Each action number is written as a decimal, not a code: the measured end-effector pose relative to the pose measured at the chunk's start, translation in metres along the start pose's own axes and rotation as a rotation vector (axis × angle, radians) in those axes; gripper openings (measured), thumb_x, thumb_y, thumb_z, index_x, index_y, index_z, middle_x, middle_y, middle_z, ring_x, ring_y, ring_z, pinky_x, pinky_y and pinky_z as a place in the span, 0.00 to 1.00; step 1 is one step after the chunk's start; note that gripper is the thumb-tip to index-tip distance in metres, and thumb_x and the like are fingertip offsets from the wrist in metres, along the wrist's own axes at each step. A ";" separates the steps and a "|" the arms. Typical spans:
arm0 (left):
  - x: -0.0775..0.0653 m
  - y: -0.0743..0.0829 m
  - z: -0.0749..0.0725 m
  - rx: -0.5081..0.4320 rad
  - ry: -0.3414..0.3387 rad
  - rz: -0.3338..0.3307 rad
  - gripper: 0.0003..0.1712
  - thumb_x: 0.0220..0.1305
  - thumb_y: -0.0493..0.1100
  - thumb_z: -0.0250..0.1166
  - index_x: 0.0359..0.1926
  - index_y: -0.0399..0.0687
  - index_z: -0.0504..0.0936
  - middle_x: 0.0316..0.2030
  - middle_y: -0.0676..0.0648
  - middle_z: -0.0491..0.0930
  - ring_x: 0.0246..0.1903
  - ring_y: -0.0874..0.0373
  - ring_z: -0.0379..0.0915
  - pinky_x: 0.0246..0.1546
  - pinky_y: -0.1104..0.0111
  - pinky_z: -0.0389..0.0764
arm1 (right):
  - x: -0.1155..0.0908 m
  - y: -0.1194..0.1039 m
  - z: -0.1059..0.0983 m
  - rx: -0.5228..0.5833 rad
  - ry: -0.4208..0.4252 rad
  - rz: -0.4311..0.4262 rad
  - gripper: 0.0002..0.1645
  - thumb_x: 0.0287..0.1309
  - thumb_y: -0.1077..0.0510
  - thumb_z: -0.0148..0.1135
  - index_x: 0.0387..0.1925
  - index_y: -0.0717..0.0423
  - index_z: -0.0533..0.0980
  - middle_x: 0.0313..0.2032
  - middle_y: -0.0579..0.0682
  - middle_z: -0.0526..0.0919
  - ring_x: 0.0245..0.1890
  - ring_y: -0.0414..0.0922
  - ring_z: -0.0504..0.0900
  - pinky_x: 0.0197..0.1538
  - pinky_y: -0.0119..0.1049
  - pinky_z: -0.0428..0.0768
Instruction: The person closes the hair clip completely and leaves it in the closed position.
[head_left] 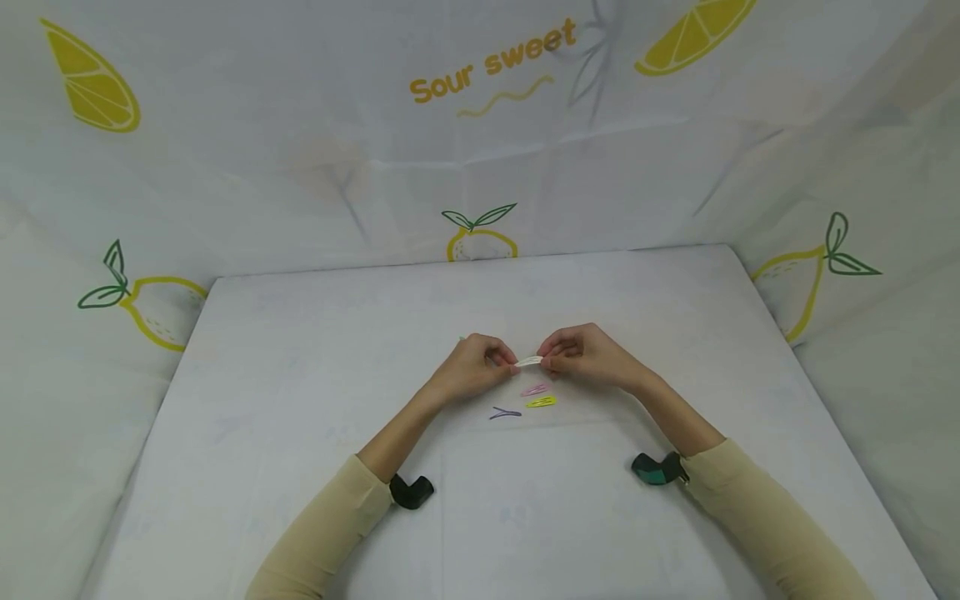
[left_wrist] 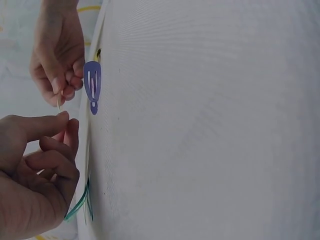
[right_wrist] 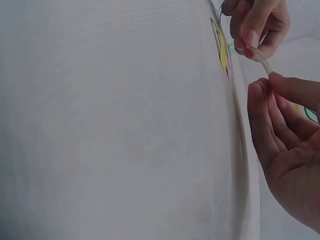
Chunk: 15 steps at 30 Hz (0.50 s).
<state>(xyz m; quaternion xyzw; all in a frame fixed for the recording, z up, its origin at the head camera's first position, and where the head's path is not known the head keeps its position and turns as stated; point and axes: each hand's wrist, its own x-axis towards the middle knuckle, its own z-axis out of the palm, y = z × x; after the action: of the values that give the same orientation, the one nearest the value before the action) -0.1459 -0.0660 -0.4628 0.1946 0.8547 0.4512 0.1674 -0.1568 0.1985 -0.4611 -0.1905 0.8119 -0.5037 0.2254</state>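
Both hands pinch a white snap hair clip over the table, one at each end. My left hand grips its left end between thumb and fingertips. At its right end, the thumb and fingertips of my right hand hold on, and the clip looks slightly bowed. Just nearer than the hands lie a pink hair clip and a yellow hair clip. A purple hair clip rests to their left, its parts spread apart in a Y. In the left wrist view a green hair clip shows beside the left hand.
The white table has a cloth backdrop with printed lemons at its back and sides. Dark devices sit at the cuffs, a black one at the left and a black and green one at the right.
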 end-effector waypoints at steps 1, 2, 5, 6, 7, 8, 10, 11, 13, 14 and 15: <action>0.000 0.000 0.000 0.002 -0.003 -0.006 0.05 0.69 0.40 0.73 0.41 0.42 0.91 0.33 0.46 0.89 0.29 0.63 0.76 0.34 0.73 0.74 | 0.000 0.000 0.000 -0.002 -0.006 0.003 0.10 0.70 0.62 0.71 0.49 0.64 0.86 0.38 0.59 0.90 0.34 0.44 0.89 0.45 0.28 0.83; 0.000 0.001 0.000 0.003 -0.007 -0.010 0.05 0.69 0.39 0.73 0.41 0.42 0.91 0.32 0.46 0.88 0.29 0.63 0.76 0.34 0.73 0.74 | 0.000 0.000 0.000 -0.006 -0.012 0.005 0.10 0.70 0.62 0.71 0.49 0.64 0.86 0.38 0.59 0.90 0.34 0.44 0.89 0.45 0.28 0.83; -0.001 0.002 0.001 0.012 -0.018 -0.017 0.05 0.69 0.38 0.72 0.41 0.41 0.91 0.32 0.46 0.88 0.29 0.64 0.76 0.35 0.74 0.74 | 0.001 0.000 0.000 -0.014 -0.030 0.010 0.11 0.70 0.62 0.71 0.49 0.65 0.85 0.39 0.60 0.90 0.34 0.43 0.89 0.45 0.29 0.84; -0.001 0.002 0.001 0.012 -0.021 -0.019 0.04 0.69 0.38 0.72 0.41 0.41 0.91 0.32 0.46 0.88 0.29 0.64 0.76 0.35 0.74 0.74 | 0.001 0.000 0.000 -0.016 -0.035 0.013 0.11 0.70 0.62 0.71 0.49 0.66 0.85 0.40 0.60 0.90 0.35 0.43 0.89 0.45 0.29 0.84; -0.001 0.002 0.002 0.011 -0.025 -0.023 0.04 0.70 0.38 0.72 0.41 0.41 0.91 0.32 0.46 0.88 0.29 0.64 0.76 0.35 0.74 0.74 | 0.001 0.000 0.000 -0.015 -0.039 0.015 0.12 0.70 0.62 0.70 0.50 0.66 0.85 0.40 0.60 0.90 0.35 0.43 0.89 0.45 0.29 0.84; -0.001 0.002 0.002 0.011 -0.029 -0.025 0.04 0.70 0.38 0.72 0.41 0.40 0.91 0.32 0.46 0.88 0.29 0.65 0.76 0.35 0.74 0.74 | 0.001 0.000 0.000 -0.015 -0.043 0.018 0.12 0.70 0.62 0.70 0.50 0.67 0.85 0.40 0.60 0.90 0.35 0.42 0.89 0.45 0.29 0.84; -0.001 0.002 0.002 0.009 -0.037 -0.031 0.05 0.70 0.38 0.72 0.41 0.40 0.91 0.32 0.46 0.88 0.29 0.65 0.75 0.34 0.74 0.74 | 0.001 0.000 0.000 -0.014 -0.051 0.023 0.13 0.70 0.62 0.70 0.50 0.67 0.84 0.41 0.61 0.91 0.35 0.42 0.89 0.44 0.29 0.84; -0.002 0.002 0.002 0.009 -0.041 -0.033 0.05 0.70 0.38 0.72 0.41 0.40 0.91 0.32 0.46 0.88 0.29 0.65 0.75 0.34 0.75 0.74 | 0.001 0.000 -0.001 -0.013 -0.054 0.026 0.13 0.70 0.62 0.70 0.51 0.68 0.84 0.41 0.61 0.91 0.35 0.42 0.89 0.45 0.29 0.84; -0.002 0.002 0.002 0.006 -0.048 -0.036 0.05 0.70 0.37 0.72 0.41 0.39 0.90 0.32 0.46 0.88 0.29 0.65 0.75 0.35 0.75 0.74 | 0.002 0.000 -0.001 -0.015 -0.059 0.028 0.14 0.70 0.62 0.70 0.51 0.68 0.84 0.41 0.61 0.92 0.36 0.41 0.89 0.45 0.29 0.84; -0.002 0.002 0.002 0.006 -0.050 -0.036 0.05 0.70 0.37 0.72 0.41 0.39 0.90 0.32 0.46 0.88 0.29 0.65 0.76 0.35 0.75 0.74 | 0.001 0.000 -0.001 -0.016 -0.061 0.031 0.13 0.70 0.62 0.70 0.51 0.68 0.84 0.41 0.60 0.92 0.36 0.41 0.89 0.45 0.29 0.84; -0.002 0.002 0.002 0.004 -0.051 -0.037 0.05 0.70 0.37 0.73 0.41 0.39 0.90 0.32 0.46 0.88 0.29 0.64 0.76 0.35 0.75 0.74 | 0.002 0.001 -0.001 -0.017 -0.063 0.032 0.13 0.70 0.62 0.70 0.51 0.68 0.84 0.41 0.60 0.92 0.36 0.41 0.89 0.45 0.29 0.84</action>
<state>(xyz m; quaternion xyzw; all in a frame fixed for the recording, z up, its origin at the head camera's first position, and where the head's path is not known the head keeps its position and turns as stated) -0.1424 -0.0647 -0.4621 0.1904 0.8545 0.4412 0.1972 -0.1585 0.1983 -0.4616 -0.1952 0.8118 -0.4867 0.2571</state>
